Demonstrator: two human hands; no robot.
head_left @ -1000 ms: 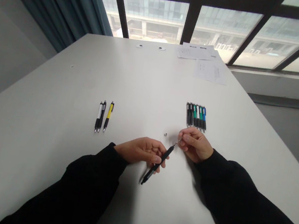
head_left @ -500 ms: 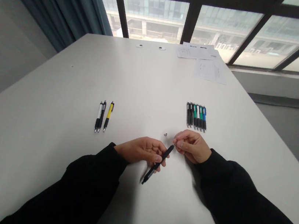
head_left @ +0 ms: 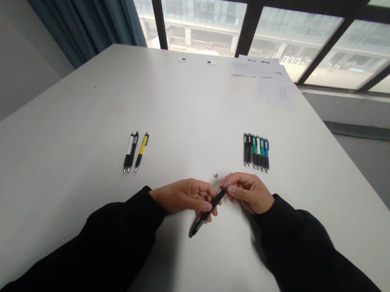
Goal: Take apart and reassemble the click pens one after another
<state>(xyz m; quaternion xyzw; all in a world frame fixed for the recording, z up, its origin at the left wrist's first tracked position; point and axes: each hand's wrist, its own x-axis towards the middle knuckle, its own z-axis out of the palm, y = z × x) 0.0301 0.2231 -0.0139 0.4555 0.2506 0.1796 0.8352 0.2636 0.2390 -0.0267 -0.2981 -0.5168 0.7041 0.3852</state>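
Note:
A black pen barrel (head_left: 207, 217) slants across the middle of the view, held between the thumb and fingers of my left hand (head_left: 188, 196). Its upper end points toward my right hand (head_left: 246, 192), whose thumb and fingertips pinch right at that end. Something small and thin seems to be between those fingertips, too small to make out. On the table just beyond my fingers lies a tiny silver piece (head_left: 216, 175), which looks like a pen's tip cone.
To the left on the white table (head_left: 185, 111) lie a white pen (head_left: 129, 152), a black pen (head_left: 133, 152) and a yellow pen (head_left: 142, 152). Several pens (head_left: 256, 152) form a row at the right. Papers (head_left: 260, 70) lie by the window edge.
My right hand has moved slightly left and down, and its fingertips now meet the barrel's upper end. The barrel's lower end has swung a little up and to the right.

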